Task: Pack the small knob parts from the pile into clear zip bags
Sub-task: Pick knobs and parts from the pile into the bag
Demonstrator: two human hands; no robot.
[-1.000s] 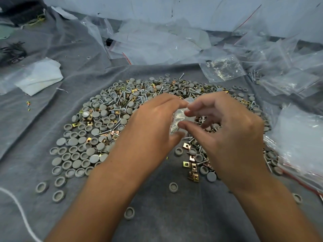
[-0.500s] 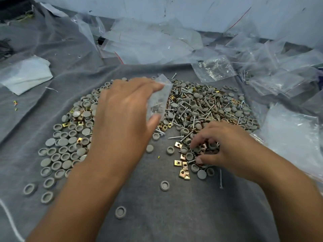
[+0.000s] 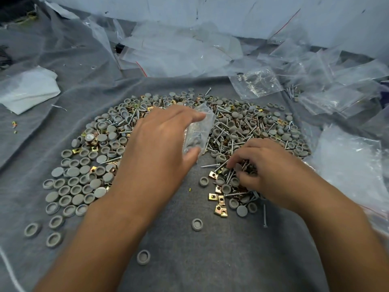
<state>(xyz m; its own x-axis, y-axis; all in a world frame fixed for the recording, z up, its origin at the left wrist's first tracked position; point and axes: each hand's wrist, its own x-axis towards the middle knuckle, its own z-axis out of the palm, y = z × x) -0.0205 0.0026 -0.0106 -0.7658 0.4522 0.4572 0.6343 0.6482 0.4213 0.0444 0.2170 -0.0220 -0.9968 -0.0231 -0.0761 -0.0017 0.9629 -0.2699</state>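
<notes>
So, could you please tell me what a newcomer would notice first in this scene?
First, the big pile of grey caps, screws and brass clips spread over the grey cloth at centre. Above it, the left hand holds a small clear bag with parts inside, while the right hand picks at the pile's near right edge. Clear bags lie heaped behind and to the right.
</notes>
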